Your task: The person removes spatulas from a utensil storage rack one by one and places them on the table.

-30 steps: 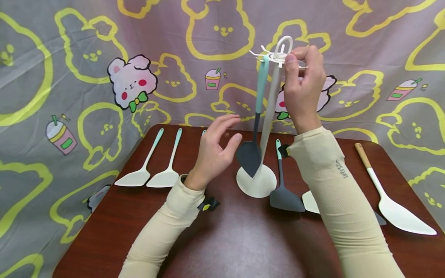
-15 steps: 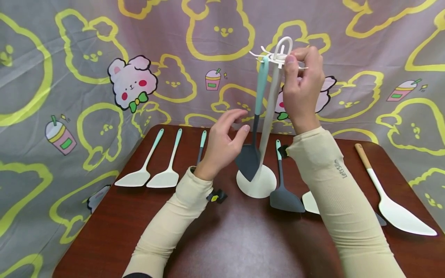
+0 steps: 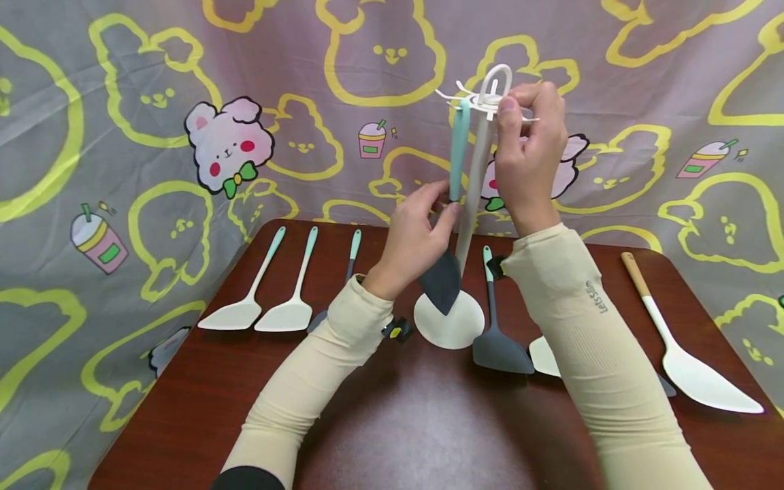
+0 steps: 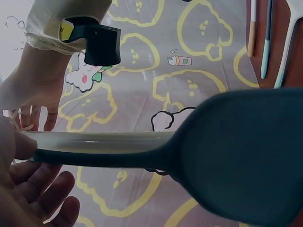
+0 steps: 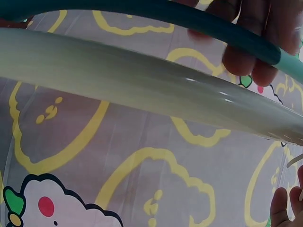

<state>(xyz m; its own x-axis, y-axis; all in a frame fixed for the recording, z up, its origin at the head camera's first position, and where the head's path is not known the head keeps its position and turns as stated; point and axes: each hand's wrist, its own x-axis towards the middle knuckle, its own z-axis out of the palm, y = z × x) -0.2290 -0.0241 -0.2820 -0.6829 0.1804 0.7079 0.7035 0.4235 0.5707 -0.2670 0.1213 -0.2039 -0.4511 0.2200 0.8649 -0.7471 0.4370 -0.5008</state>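
A dark grey spatula (image 3: 442, 282) with a mint handle hangs from a hook of a white utensil stand (image 3: 476, 180). My left hand (image 3: 416, 231) pinches its shaft just below the mint handle, thumb in front and fingers behind. The left wrist view has the spatula's broad blade (image 4: 241, 156) close up, pointing away from the hand. Up at the hook ring (image 3: 484, 102), my right hand (image 3: 533, 150) grips the stand's top with thumb and curled fingers. In the right wrist view, the pale pole (image 5: 132, 75) runs beside the spatula's shaft.
On the brown table (image 3: 429, 422) two white turners (image 3: 284, 316) lie at left, near a dark spatula (image 3: 356, 241) partly behind my left arm. To the right are another dark turner (image 3: 499, 350), a partly hidden white one (image 3: 542, 355) and a wooden-handled white turner (image 3: 698, 371).
My left hand has moved right and up to the hanging spatula and now pinches its shaft. The right hand has kept its grip on the stand's top.
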